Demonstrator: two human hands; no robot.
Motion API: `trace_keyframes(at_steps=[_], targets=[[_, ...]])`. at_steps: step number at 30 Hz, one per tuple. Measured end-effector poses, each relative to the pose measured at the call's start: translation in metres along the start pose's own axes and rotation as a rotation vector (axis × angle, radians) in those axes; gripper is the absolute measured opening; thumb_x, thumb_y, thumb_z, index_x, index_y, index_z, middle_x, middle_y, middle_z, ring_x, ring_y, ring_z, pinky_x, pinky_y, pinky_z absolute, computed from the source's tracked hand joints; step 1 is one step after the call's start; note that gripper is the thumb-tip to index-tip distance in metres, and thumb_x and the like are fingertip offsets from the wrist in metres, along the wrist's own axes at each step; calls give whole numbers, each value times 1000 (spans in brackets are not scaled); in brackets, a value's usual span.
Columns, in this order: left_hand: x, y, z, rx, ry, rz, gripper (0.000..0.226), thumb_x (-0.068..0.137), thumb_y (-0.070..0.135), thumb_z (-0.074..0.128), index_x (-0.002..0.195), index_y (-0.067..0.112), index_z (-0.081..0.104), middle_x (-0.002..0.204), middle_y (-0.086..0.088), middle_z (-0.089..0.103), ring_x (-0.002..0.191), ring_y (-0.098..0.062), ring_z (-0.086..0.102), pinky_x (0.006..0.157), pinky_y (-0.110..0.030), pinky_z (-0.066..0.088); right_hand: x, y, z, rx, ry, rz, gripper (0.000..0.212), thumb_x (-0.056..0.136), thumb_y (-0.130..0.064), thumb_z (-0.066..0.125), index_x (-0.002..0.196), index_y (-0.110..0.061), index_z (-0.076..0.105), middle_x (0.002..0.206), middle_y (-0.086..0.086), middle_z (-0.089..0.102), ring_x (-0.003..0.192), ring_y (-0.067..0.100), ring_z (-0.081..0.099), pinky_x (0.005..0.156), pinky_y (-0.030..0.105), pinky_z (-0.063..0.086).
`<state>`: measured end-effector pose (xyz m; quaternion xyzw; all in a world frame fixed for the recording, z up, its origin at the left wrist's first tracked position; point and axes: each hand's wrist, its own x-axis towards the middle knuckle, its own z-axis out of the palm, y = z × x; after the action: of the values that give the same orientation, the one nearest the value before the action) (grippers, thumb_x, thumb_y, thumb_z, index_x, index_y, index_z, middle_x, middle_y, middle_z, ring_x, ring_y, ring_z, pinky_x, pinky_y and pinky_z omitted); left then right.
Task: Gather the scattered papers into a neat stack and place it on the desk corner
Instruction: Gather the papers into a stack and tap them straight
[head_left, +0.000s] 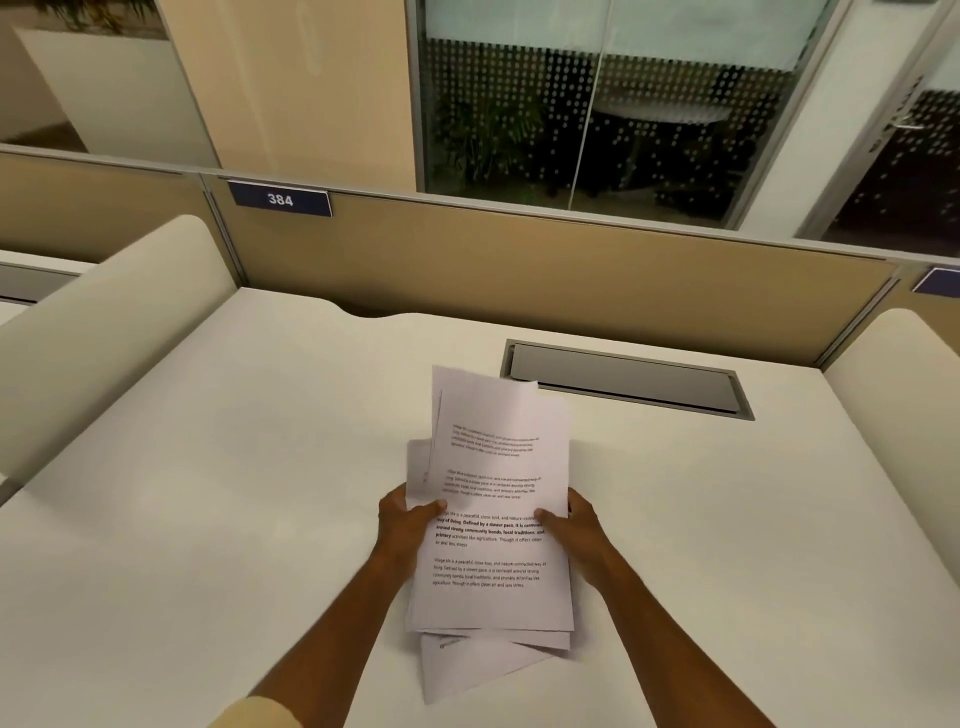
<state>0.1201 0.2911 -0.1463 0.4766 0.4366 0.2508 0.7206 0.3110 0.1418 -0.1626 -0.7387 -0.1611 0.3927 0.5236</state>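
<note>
head view – two hands, left hand (408, 525) and right hand (574, 527), grip one uneven paper stack (493, 519).

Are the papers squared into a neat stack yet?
No, the papers held by the left hand and right hand are fanned, with corners sticking out.

A single head-mounted wide-angle view is aimed forward and down, close above the cream-white desk surface (218, 467), toward the tan fabric partition panel (519, 260)
</note>
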Motion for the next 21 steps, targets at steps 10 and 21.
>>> trace_keyframes(at_steps=[10, 21], targets=[[20, 50, 35, 22, -230, 148, 28, 85, 0, 68, 112, 6, 63, 108, -17, 73, 92, -40, 72, 76, -52, 61, 1, -47, -38, 195, 170, -91, 55, 80, -19, 78, 126, -17, 48, 121, 5, 64, 102, 24, 67, 79, 39, 60], [26, 88, 81, 101, -262, 392, 27, 83, 27, 71, 110, 20, 67, 104, -5, 75, 91, -27, 74, 75, -46, 62, -12, -89, -44, 201, 394, -398, 42, 89, -23, 68, 125, -23, 48, 115, 2, 64, 99, 20, 68, 75, 37, 62]])
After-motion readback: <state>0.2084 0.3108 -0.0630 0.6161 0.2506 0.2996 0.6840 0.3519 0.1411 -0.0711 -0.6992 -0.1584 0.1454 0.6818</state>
